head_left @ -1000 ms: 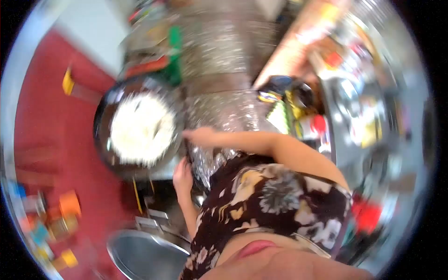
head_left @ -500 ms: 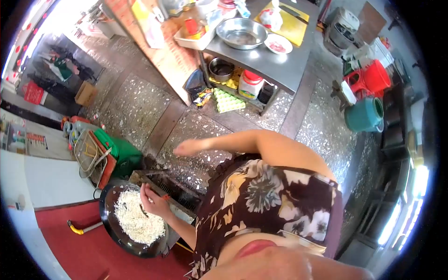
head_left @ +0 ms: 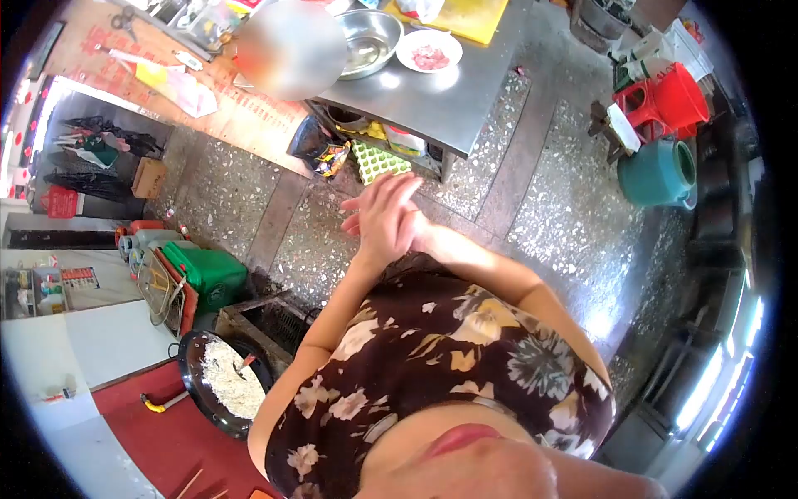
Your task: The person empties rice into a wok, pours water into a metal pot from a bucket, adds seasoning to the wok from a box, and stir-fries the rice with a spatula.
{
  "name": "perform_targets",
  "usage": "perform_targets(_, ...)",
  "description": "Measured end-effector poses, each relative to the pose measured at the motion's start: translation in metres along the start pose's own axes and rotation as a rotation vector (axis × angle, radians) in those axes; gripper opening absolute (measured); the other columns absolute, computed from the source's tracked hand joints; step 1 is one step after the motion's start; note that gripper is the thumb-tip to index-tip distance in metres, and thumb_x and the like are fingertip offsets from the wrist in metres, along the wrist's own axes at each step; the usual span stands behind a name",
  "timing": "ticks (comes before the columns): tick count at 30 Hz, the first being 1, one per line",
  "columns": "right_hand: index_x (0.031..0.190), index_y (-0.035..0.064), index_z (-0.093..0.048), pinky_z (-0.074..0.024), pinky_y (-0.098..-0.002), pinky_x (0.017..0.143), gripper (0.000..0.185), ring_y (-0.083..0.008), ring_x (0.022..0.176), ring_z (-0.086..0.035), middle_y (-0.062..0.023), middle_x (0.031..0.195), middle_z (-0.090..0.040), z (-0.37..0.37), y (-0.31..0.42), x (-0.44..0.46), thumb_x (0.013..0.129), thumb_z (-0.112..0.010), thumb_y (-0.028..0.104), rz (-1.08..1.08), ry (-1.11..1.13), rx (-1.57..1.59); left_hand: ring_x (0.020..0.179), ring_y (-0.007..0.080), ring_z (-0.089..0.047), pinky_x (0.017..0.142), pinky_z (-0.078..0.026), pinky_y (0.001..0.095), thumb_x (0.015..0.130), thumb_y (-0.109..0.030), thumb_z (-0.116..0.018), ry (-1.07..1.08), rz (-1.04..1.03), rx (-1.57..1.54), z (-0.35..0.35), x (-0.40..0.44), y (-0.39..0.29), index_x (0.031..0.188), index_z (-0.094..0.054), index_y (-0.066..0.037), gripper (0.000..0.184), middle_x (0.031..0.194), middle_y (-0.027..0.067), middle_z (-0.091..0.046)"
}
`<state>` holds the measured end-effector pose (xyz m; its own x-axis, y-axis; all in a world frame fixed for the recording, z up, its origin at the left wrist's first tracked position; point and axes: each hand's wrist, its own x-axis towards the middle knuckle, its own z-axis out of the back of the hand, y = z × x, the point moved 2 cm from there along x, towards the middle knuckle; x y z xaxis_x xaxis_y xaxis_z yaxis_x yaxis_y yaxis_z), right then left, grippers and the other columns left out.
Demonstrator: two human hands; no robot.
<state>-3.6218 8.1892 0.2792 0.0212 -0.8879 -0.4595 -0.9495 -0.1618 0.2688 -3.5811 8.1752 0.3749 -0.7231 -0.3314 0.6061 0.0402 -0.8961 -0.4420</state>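
My left hand and my right hand meet in front of my body, palms against each other, above the floor. The left fingers stretch out, with right fingertips showing past them; the overlap hides part of the right hand. Neither holds any visible thing. Down to the left, a dark wok holds a heap of white, rice-like food. A utensil with a reddish-brown handle stands in that heap, apart from both hands.
A metal table ahead bears a steel basin, a plate of pinkish meat and a yellow cutting board. A green egg tray sits near its base. Left stands a green bin; right, a teal bucket and red bucket.
My left hand has left the wok and come up to meet my right hand. The utensil stays in the food. The view has shifted.
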Motion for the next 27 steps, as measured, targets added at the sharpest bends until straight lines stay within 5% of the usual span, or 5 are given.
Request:
perform_targets(6, 0.125, 0.0043, -0.046, -0.0484, -0.0348, 0.084, 0.046, -0.0249, 0.096, -0.060, -0.0171, 0.113, -0.058, 0.057, 0.063, -0.025, 0.095, -0.040, 0.038, 0.220, -0.183, -0.052, 0.094, 0.0301, -0.052, 0.084, -0.043, 0.0413, 0.074, -0.020, -0.059, 0.181, -0.195, -0.210, -0.059, 0.046, 0.001, 0.105, -0.057, -0.003, 0.036, 0.102, 0.0120, -0.056)
perform_targets(14, 0.126, 0.0028, -0.045, -0.0492, -0.0329, 0.083, 0.043, -0.0241, 0.096, -0.061, -0.0179, 0.114, -0.058, 0.085, 0.138, -0.007, 0.096, -0.040, 0.034, 0.392, -0.349, -0.452, 0.088, 0.0308, -0.059, 0.075, -0.047, 0.0390, 0.076, -0.026, -0.060, 0.355, -0.134, -0.394, -0.122, 0.110, 0.071, 0.102, -0.059, -0.007, 0.033, 0.101, 0.0109, -0.060)
perform_targets(23, 0.111, -0.0009, -0.055, -0.0489, -0.0256, 0.075, 0.027, -0.0133, 0.082, -0.062, -0.0077, 0.088, -0.065, 0.034, 0.254, 0.059, 0.091, -0.051, 0.017, 0.442, -0.280, -0.879, 0.080, 0.0327, -0.063, 0.069, -0.048, 0.0382, 0.092, -0.036, -0.047, 0.217, 0.635, -0.224, -0.126, 0.151, 0.281, 0.096, -0.063, -0.005, 0.034, 0.084, 0.0159, -0.065)
perform_targets(25, 0.111, -0.0005, -0.056, -0.0480, -0.0255, 0.075, 0.027, -0.0126, 0.084, -0.061, -0.0070, 0.088, -0.065, 0.036, 0.271, 0.072, 0.090, -0.054, 0.017, 0.417, -0.286, -0.914, 0.077, 0.0264, -0.064, 0.069, -0.048, 0.0339, 0.094, -0.041, -0.042, 0.210, 0.660, -0.249, -0.123, 0.146, 0.301, 0.090, -0.064, -0.001, 0.045, 0.081, 0.0147, -0.066)
perform_targets(27, 0.110, 0.0007, -0.056, -0.0474, -0.0254, 0.075, 0.027, -0.0119, 0.084, -0.060, -0.0067, 0.088, -0.065, 0.044, 0.287, 0.082, 0.089, -0.054, 0.017, 0.494, -0.392, -1.057, 0.075, 0.0192, -0.063, 0.069, -0.047, 0.0303, 0.094, -0.044, -0.041, 0.196, 0.933, -0.535, -0.124, 0.138, 0.318, 0.091, -0.064, 0.004, 0.053, 0.080, 0.0130, -0.067)
